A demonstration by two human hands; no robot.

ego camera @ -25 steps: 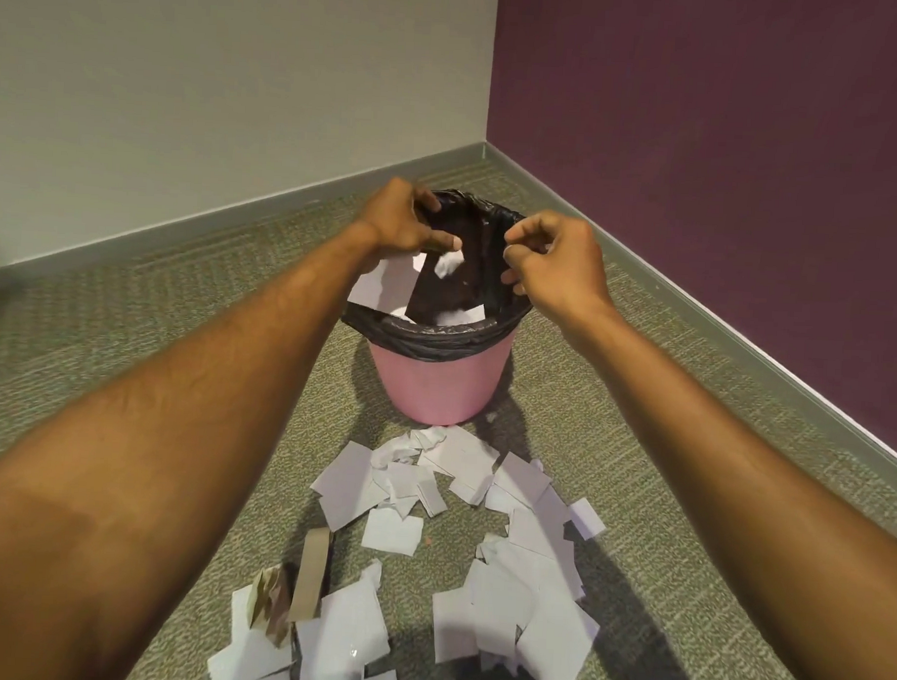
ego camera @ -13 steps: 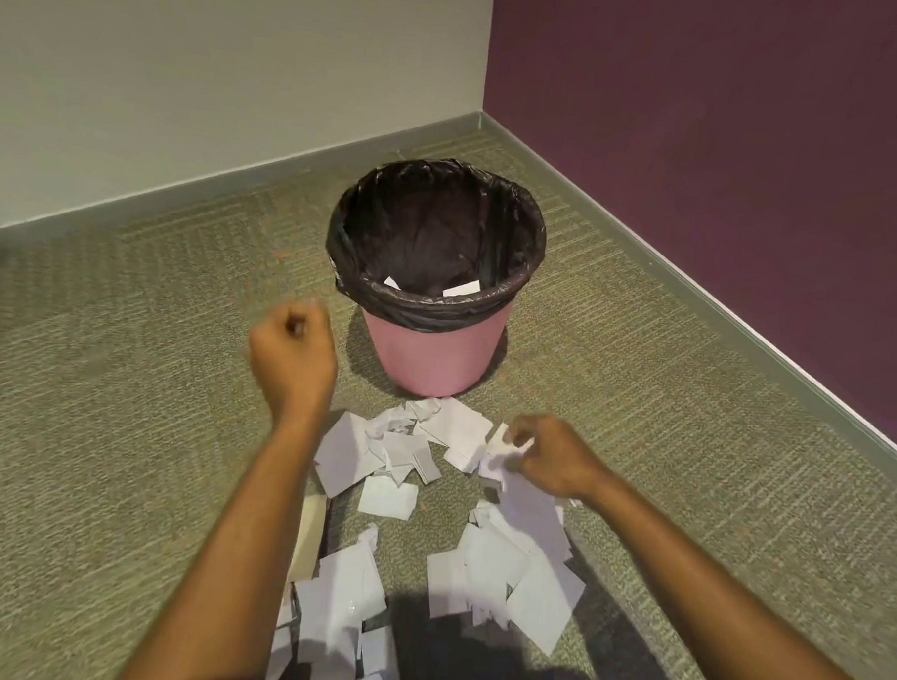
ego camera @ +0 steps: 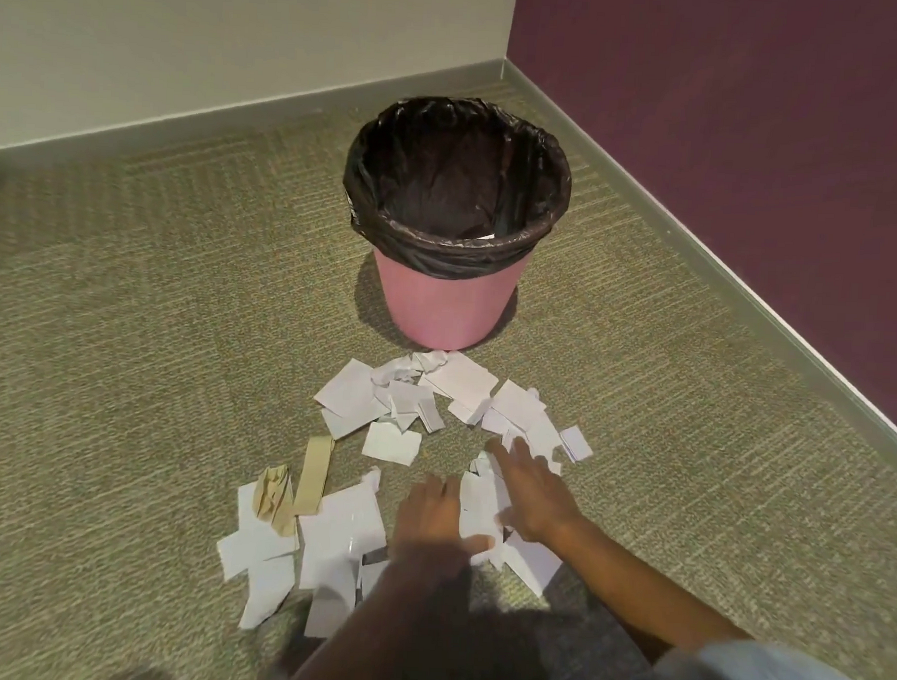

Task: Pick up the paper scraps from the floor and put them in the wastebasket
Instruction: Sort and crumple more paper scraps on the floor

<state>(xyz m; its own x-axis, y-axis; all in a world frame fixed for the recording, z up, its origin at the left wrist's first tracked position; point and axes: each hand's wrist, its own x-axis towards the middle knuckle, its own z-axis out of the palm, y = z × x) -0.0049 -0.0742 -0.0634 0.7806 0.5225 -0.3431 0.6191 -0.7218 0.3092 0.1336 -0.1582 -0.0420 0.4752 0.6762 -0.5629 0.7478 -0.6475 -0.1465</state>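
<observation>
A green-grey carpeted floor (ego camera: 127, 351) runs into a corner where a pale wall meets a purple one, and a pink wastebasket (ego camera: 450, 309) with a black liner (ego camera: 458, 186) stands upright near that corner. A sliver of white paper shows low inside it.

From the head view, the paper scraps (ego camera: 433, 406) lie spread on the carpet just in front of the basket, the nearest of them touching its base, the rest trailing back toward the person. A tan strip (ego camera: 314, 475) and a crumpled tan piece (ego camera: 274, 496) sit at the left edge of the spread.

Both hands are down on the nearer clump. The left hand (ego camera: 436, 519) lies flat on white sheets, its grip loose and unclosed, though blur keeps me from seeing the fingers clearly. The right hand (ego camera: 532, 492) is spread open, fingers pointing up and left across the pile, holding nothing.

The clump under the palms sits between the two hands, so I judge a gathering squeeze from both sides comes next. The basket lies straight ahead beyond the far scraps, slightly nearer the right hand.
</observation>
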